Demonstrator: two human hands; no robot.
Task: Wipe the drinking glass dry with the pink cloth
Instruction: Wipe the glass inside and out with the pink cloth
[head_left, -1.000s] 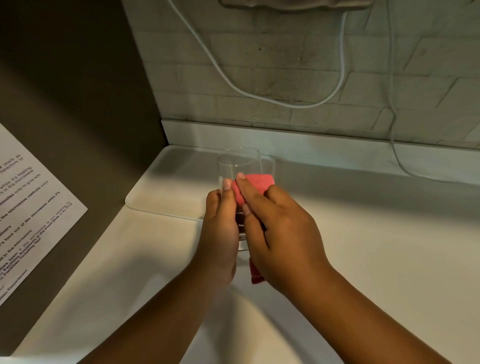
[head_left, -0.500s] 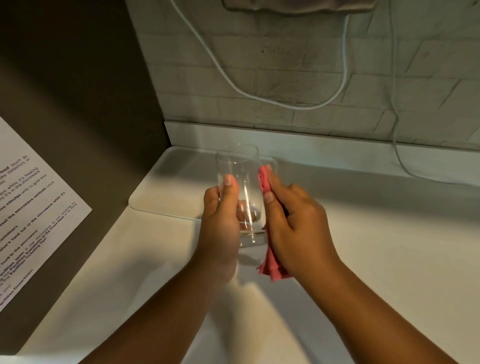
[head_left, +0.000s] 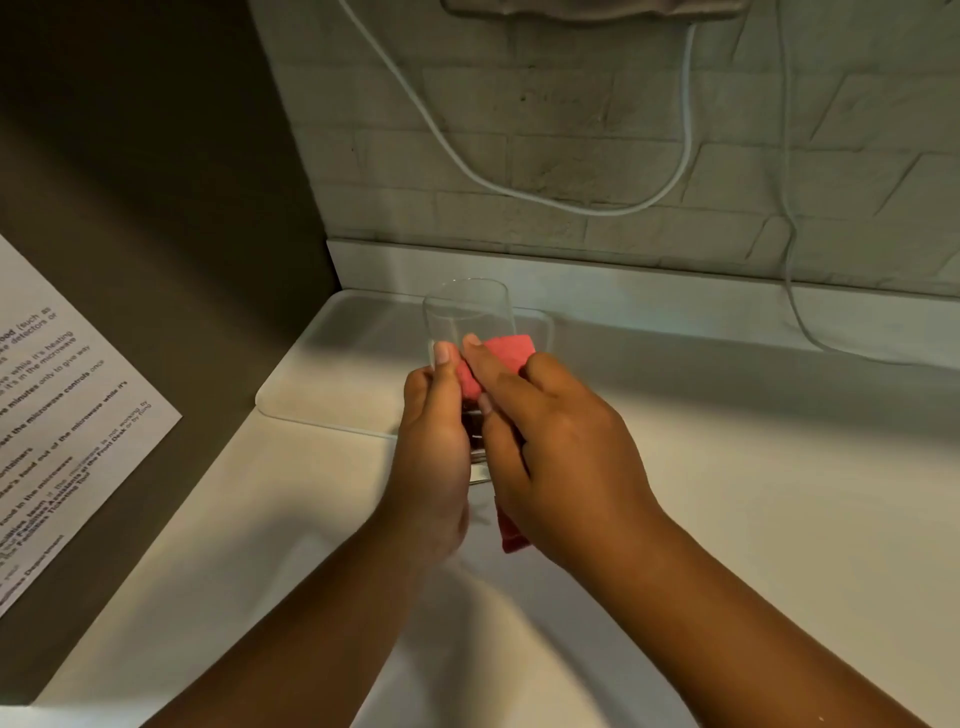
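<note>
A clear drinking glass (head_left: 466, 312) is held upright above the white counter, mouth up. My left hand (head_left: 434, 447) grips its left side, thumb up along the wall. My right hand (head_left: 558, 447) holds the pink cloth (head_left: 506, 352) and presses it with its fingers against the glass's near and right side. A tail of the cloth hangs out below my right palm. The lower half of the glass is hidden behind both hands.
A white tray (head_left: 332, 374) lies on the white counter (head_left: 779, 467) behind the glass, against the wall's ledge. White cables (head_left: 524, 195) hang on the brick wall. A dark panel with a printed notice (head_left: 57, 415) closes the left side.
My right hand has swung the pink cloth from the glass's right side round onto its near face, next to my left thumb. The glass and my left hand have barely moved.
</note>
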